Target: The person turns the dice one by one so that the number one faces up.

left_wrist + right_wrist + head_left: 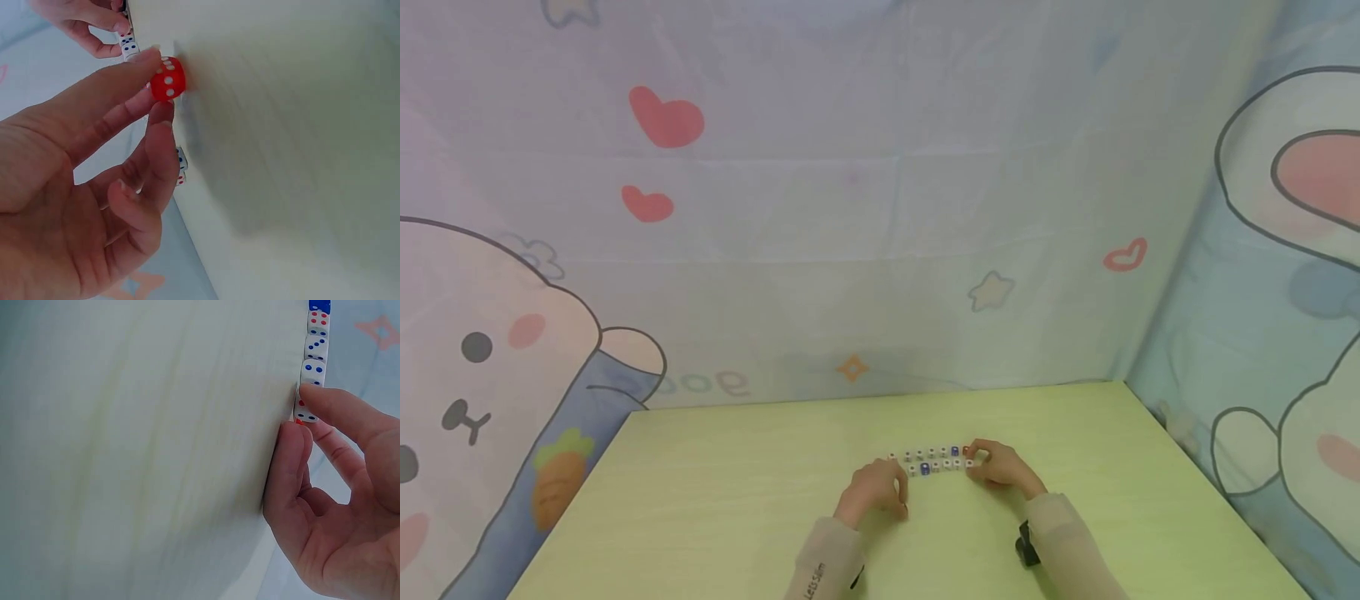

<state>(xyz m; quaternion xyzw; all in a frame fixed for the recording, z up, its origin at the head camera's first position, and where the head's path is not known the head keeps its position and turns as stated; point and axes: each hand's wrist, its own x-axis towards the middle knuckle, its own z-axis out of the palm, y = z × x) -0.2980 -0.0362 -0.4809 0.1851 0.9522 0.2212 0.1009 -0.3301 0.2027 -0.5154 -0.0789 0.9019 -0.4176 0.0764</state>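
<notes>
Between thumb and fingertips, my left hand [872,487] pinches a red die [167,80] with white dots, lifted off the table in the left wrist view. The other fingers of that hand are curled. My right hand [1004,468] is at the right end of two short rows of dice. In the right wrist view its thumb [325,403] presses a white die [305,414] at the end of the front row, with the fingers curled round that end. A red die [967,451] of the back row sits by its index fingertip, mostly hidden in the right wrist view.
Most dice in the rows are white; a blue die [925,469] stands in the front row and another blue die [955,451] in the back one. Both rows lie on a pale yellow-green table [722,492]. A printed cloth [880,208] hangs behind it.
</notes>
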